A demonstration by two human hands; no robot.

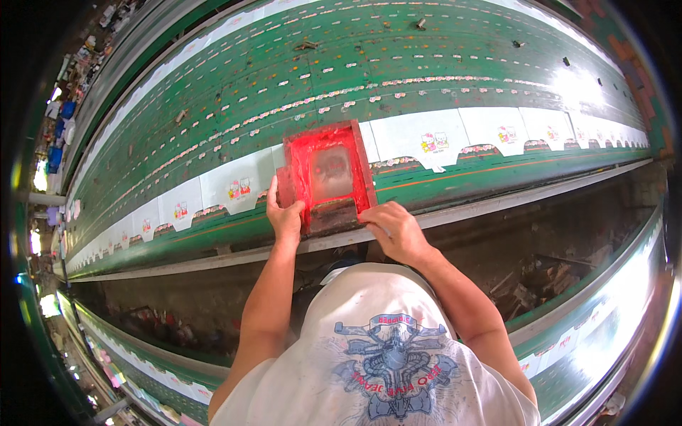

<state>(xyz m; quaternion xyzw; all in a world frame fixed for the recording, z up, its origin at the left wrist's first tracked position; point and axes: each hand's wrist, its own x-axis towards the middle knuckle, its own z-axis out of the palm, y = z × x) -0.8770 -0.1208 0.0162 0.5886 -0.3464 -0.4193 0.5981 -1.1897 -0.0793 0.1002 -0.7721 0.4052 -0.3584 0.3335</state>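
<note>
Along the near edge of the long green tabletop (398, 67), a boxy red-smeared frame (302, 170) lies over a row of white pieces (405, 135), its near side just short of the pale rail (455, 211). Both hands grip it: the left hand (286, 219) clasps the left side, thumb toward the near corner, while the right hand (399, 231) pinches the near right corner between thumb and fingers. Set within the wet-looking, glossy red is a greyish, see-through rectangular pane (332, 172). Flat, thin white pieces with notched near edges and small colourful prints run off left and right. Farther back, the smooth green surface stretches wide, dotted with rows of tiny printed marks; nearer, a narrow green strip carries an orange line.
</note>
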